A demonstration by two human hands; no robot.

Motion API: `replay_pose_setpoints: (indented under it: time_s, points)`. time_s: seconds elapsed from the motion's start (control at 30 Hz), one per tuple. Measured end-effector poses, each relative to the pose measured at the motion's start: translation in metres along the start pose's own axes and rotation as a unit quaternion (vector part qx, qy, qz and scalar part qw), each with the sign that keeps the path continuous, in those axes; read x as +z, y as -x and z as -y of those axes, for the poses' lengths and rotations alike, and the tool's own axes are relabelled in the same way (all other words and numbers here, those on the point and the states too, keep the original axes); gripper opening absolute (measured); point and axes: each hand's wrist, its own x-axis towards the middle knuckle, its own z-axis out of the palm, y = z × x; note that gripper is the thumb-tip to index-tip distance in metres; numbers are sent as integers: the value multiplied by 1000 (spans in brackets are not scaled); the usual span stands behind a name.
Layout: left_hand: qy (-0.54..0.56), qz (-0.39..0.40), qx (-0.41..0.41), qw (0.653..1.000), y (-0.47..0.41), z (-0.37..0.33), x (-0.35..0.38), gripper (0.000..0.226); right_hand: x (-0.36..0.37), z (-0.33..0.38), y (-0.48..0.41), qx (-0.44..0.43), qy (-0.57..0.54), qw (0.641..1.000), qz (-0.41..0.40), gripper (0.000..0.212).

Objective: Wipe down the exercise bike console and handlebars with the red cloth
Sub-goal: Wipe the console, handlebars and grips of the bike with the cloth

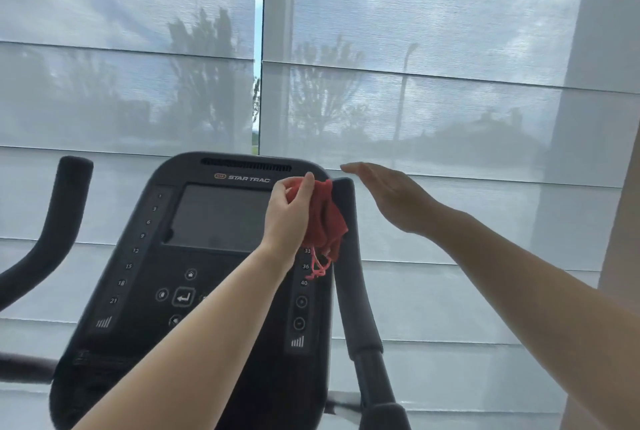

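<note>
The black exercise bike console (pixel 194 256) with a dark screen and buttons fills the lower middle. My left hand (pixel 289 211) pinches the crumpled red cloth (pixel 325 218) in front of the console's upper right corner, loose threads hanging below. The cloth lies against the top of the right handlebar (pixel 349 256), a black padded bar rising beside the console. My right hand (pixel 384 194) hovers flat, fingers straight, just right of that bar's tip and holds nothing. The left handlebar (pixel 59 215) curves up at the far left.
Behind the bike hang pale sheer window blinds (pixel 450 118) with trees showing through. A white wall column (pixel 602 152) stands at the right. The handlebar's lower black post (pixel 374 384) runs down toward the bottom edge.
</note>
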Motion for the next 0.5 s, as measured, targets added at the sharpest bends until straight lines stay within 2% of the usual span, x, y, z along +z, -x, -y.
replay_pose_setpoints:
  time_s: [0.07, 0.1, 0.2, 0.27, 0.37, 0.5]
  points:
    - [34, 51, -27, 998, 1, 5, 14, 37, 2, -2, 1, -26, -7, 1000, -2, 49]
    - [36, 65, -15, 997, 3, 9, 19, 36, 3, -3, 3, -42, -15, 999, -4, 46]
    - [47, 71, 41, 995, 8, 21, 24, 26, 4, -6, 7, -63, -20, 998, -4, 43]
    - [19, 85, 56, 995, 16, 34, 19, 30, 6, -8, 8, -67, -18, 998, 0, 46]
    - [-18, 107, 47, 993, 36, 54, 12, 35, 8, -14, 6, -63, -19, 998, 4, 50]
    - [-14, 101, 40, 994, 27, 49, 13, 27, 9, -17, 1, -41, -33, 999, 8, 55]
